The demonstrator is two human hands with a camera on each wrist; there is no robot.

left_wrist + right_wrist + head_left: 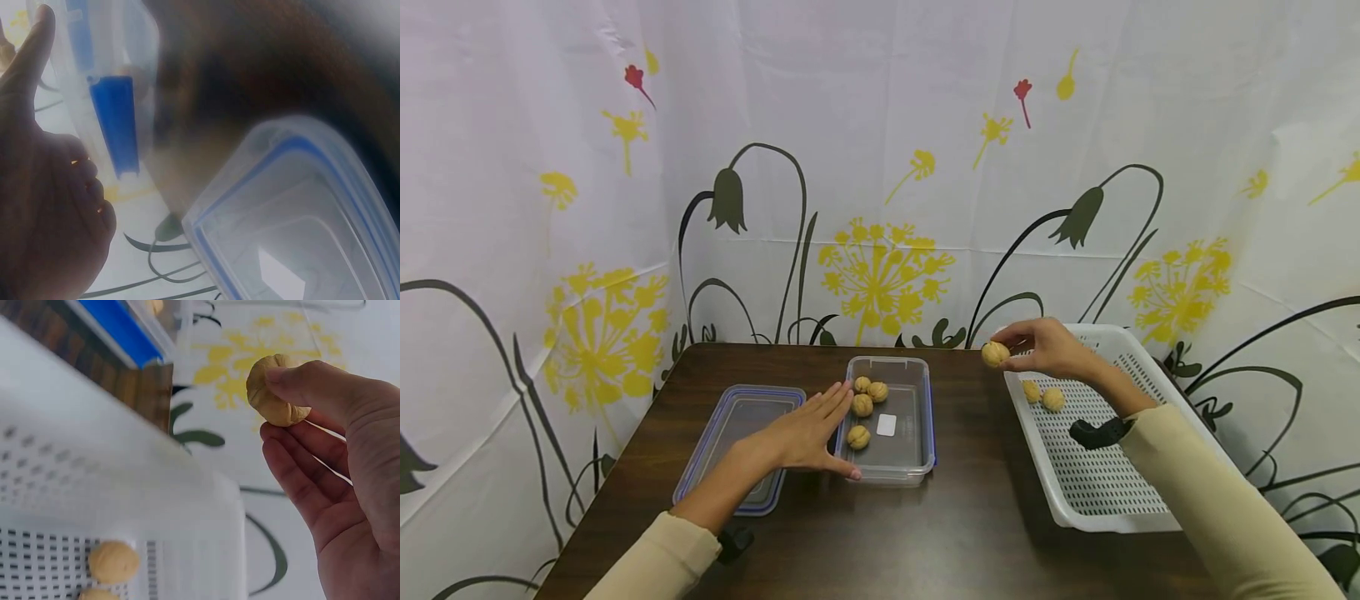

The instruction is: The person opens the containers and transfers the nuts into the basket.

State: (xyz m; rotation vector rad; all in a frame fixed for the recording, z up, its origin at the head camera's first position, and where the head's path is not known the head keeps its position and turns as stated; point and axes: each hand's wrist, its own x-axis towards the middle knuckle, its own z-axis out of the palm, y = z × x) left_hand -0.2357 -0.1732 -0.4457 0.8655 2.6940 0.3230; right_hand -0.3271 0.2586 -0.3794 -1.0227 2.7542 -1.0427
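Between thumb and fingers my right hand (1047, 350) pinches a walnut (996, 354), held up over the far left corner of the white perforated basket (1037, 467). Two more walnuts (114, 562) lie on the basket floor below it. My left hand (808, 429) has its fingers straight and thumb spread, at the left side of the clear plastic container (910, 450). Several walnuts (862, 406) sit along the left part of that container, beside a white label (886, 425).
A clear lid (763, 400) with a blue seal lies on the dark wooden table (970, 517), partly under my left forearm. Blue clips (115, 125) run along the container's sides. Behind the table hangs a flower-printed curtain (880, 100).
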